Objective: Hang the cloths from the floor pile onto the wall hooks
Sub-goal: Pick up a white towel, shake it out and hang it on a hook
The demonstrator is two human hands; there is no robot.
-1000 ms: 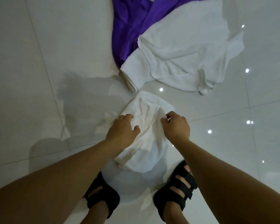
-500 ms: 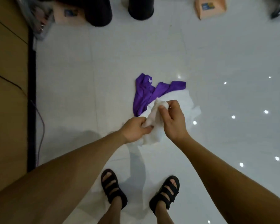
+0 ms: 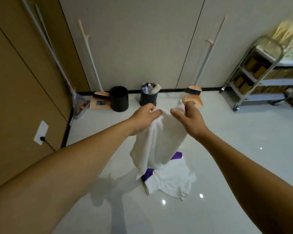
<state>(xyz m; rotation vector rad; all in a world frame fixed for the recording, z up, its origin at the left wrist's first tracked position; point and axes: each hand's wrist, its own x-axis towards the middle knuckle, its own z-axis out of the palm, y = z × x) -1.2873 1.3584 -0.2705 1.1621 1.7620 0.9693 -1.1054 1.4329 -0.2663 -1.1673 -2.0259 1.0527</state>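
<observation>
A white cloth (image 3: 161,141) hangs in front of me, held up by its top edge. My left hand (image 3: 145,116) grips the cloth's left corner and my right hand (image 3: 189,118) pinches the right corner. Below it on the glossy floor lies the pile: another white cloth (image 3: 172,181) over a purple cloth (image 3: 176,156), which shows only at its edges. Two pale hooks (image 3: 87,36) (image 3: 210,41) stick out from the wall ahead, each by a broom handle.
Two black bins (image 3: 119,98) (image 3: 148,97) stand at the wall, the right one full of bottles. Brooms with dustpans (image 3: 98,103) (image 3: 193,98) lean beside them. A metal shelf cart (image 3: 257,76) stands at the right. A brown panel with a socket (image 3: 41,132) is on the left.
Both hands have lifted the white cloth off the floor and spread its top edge apart. My view has risen from the floor to the wall ahead.
</observation>
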